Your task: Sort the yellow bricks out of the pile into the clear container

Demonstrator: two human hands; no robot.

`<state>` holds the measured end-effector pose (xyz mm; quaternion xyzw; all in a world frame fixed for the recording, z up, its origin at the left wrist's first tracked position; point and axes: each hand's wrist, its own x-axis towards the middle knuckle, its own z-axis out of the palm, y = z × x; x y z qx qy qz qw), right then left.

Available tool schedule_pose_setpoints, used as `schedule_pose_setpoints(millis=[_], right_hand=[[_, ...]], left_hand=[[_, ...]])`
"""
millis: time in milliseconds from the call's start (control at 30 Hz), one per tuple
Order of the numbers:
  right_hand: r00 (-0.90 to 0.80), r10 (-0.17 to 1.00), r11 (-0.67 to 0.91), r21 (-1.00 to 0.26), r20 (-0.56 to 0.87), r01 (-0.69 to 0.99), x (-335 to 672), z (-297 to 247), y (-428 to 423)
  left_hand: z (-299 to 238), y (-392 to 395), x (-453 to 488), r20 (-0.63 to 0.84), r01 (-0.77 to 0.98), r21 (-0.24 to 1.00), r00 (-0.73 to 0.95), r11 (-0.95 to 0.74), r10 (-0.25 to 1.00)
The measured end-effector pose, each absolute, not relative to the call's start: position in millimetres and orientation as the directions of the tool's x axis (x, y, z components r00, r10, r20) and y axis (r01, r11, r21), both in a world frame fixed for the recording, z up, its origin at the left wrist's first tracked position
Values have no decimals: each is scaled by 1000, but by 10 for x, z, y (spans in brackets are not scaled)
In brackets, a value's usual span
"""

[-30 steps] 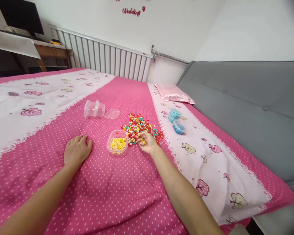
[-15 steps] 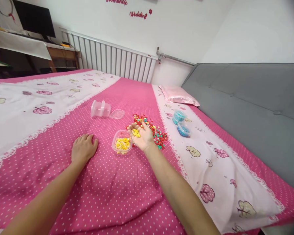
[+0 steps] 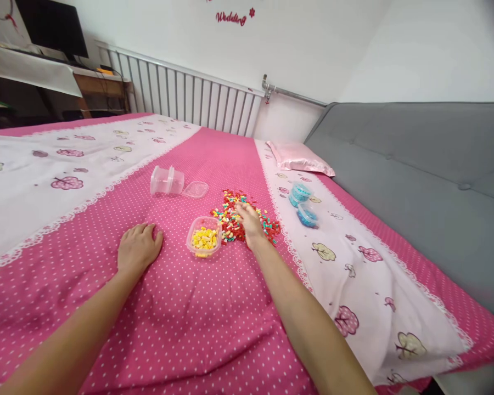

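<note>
My left hand (image 3: 139,248) rests flat on the pink dotted bedspread (image 3: 168,312), fingers out and nothing held. Over a loose pile of small red, yellow, teal and white plastic pieces (image 3: 270,230), my right hand (image 3: 250,224) has its fingers drawn together. What lies inside its curled fingers is hidden. Just left of the pile stands an open clear tub (image 3: 192,246) with small yellow pieces (image 3: 205,238) in it.
Empty clear tubs (image 3: 161,181) lie on their side behind, beside a clear lid (image 3: 196,189). To the right are tubs of turquoise pieces (image 3: 300,193) and blue pieces (image 3: 307,215). A pink pillow (image 3: 298,158) lies near the grey headboard (image 3: 415,142).
My right hand was palm up with yellow pieces beside the tub. It has turned over, moved slightly right onto the pile, and its fingers have closed. My left hand stays put.
</note>
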<state>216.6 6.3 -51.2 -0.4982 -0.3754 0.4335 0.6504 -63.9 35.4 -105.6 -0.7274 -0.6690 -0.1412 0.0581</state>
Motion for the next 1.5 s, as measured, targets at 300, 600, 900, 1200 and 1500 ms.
schedule_pose_setpoints(millis=[300,600,900,1200,1500], right_hand=[[596,803,-231,-926,-9,298,2983,-912,-72],[417,907,-235,-764,49,601,2894,-947,-112],[290,951,-308,-436,-110,845,2780,-828,-170],[491,867,-489,-344,-89,801,3061,-802,-225],[355,933,-297,-418,66,859,3009,-860,-164]], left_hand=[[-1057,365,-627,281,991,101,60,-92,958],[-1065,383,-631,291,991,92,69,-99,954],[-1044,372,-621,281,990,98,66,-97,957],[-1035,372,-616,268,992,91,63,-91,961],[-1029,362,-613,265,990,105,61,-91,962]])
